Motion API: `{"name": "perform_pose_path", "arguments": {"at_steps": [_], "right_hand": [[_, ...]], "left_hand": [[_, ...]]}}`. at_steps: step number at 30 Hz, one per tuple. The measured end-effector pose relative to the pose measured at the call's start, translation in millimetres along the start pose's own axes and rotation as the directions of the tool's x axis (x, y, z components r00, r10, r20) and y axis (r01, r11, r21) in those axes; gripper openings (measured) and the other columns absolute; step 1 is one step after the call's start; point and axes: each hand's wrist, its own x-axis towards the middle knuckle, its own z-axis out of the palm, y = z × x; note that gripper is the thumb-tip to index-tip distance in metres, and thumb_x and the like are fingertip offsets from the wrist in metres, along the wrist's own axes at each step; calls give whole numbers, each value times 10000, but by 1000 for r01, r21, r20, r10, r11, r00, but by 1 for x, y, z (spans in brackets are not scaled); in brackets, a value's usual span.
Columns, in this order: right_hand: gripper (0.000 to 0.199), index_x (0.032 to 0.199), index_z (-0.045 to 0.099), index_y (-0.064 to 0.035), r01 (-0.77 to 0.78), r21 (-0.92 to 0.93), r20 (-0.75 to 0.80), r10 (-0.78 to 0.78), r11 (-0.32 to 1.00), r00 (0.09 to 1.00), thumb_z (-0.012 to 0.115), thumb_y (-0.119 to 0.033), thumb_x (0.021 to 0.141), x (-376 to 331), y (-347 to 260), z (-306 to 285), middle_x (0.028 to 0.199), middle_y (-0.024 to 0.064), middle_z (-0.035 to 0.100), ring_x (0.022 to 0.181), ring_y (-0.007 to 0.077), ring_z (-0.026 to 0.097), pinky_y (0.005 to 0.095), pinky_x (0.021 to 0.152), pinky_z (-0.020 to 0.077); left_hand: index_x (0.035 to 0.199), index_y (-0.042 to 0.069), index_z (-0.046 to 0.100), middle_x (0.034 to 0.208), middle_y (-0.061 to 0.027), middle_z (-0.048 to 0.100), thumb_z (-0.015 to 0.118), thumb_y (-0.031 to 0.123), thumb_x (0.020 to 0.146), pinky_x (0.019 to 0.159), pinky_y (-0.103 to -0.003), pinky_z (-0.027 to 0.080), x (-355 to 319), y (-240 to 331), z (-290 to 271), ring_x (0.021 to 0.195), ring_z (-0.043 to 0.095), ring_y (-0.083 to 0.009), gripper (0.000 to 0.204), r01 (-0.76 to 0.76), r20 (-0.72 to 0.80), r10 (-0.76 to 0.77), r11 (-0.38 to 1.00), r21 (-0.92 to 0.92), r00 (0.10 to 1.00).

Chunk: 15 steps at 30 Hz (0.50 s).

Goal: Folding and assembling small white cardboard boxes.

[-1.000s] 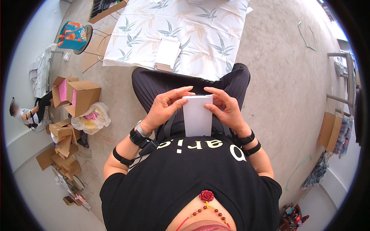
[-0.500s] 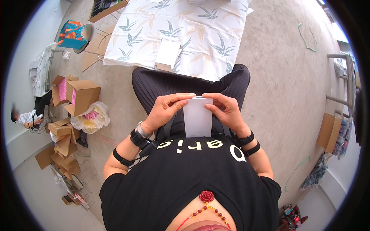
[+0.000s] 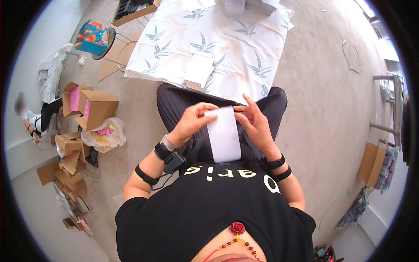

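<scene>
A white rectangular sheet of paper or thin card (image 3: 224, 139) is held over my lap, its lower end near my shirt. My left hand (image 3: 195, 122) pinches its upper left corner, thumb on the near face and fingers at the top edge. At the upper right corner is my right hand (image 3: 254, 121), its fingers spread and one finger raised. Its thumb is by the right edge; whether it touches is hard to tell. Beyond my knees, a stack of white cards or flat boxes (image 3: 200, 70) lies on the table's near edge.
A table with a leaf-patterned cloth (image 3: 174, 41) stands ahead, with white stacks (image 3: 235, 6) at its far side. Open cardboard boxes (image 3: 102, 105) and a plastic bag (image 3: 104, 135) lie on the left floor. Another person (image 3: 35, 120) is at far left. A teal bag (image 3: 92, 38) rests on a stool.
My right hand has loosened from the top edge, its fingers spreading and one lifting. The white sheet has tilted slightly, and my left hand still grips its corner. The view has shifted a little.
</scene>
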Motion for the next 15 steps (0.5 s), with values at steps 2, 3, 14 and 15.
{"name": "perform_pose_path", "arguments": {"at_steps": [2,3,14,15], "right_hand": [[609,1566,365,-34,-6,-39,-26,5,999,1000,639,-80,1024,5,-2,-3,1211,143,706,1076,164,697,297,946,544],[593,1563,371,-32,-5,-53,-56,2,999,998,626,-73,1030,6,-2,-6,1215,141,704,1083,164,695,294,951,541],[462,1510,429,7,-86,-19,-84,84,996,993,536,-57,1065,-3,16,-22,1229,142,678,1089,186,694,298,978,534],[466,1510,429,7,-87,-1,-79,87,996,993,540,-50,1061,-3,19,-21,1223,140,681,1087,185,695,300,976,535]], "left_hand": [[1263,32,596,1048,-22,715,708,137,982,843,-265,562,21,-18,-33,981,679,-93,321,26,-197,-54,989,-144,979],[1275,11,566,1087,-48,709,695,130,984,842,-306,593,28,-16,-48,991,695,-125,341,-15,-261,-36,981,-191,965],[1356,-77,430,1111,-148,660,810,141,891,755,-350,606,147,-17,-189,922,688,-216,639,-510,-883,89,840,-182,461],[1356,-77,430,1111,-148,660,810,141,891,755,-350,606,156,-40,-194,922,688,-216,639,-514,-884,91,839,-180,459]]}}
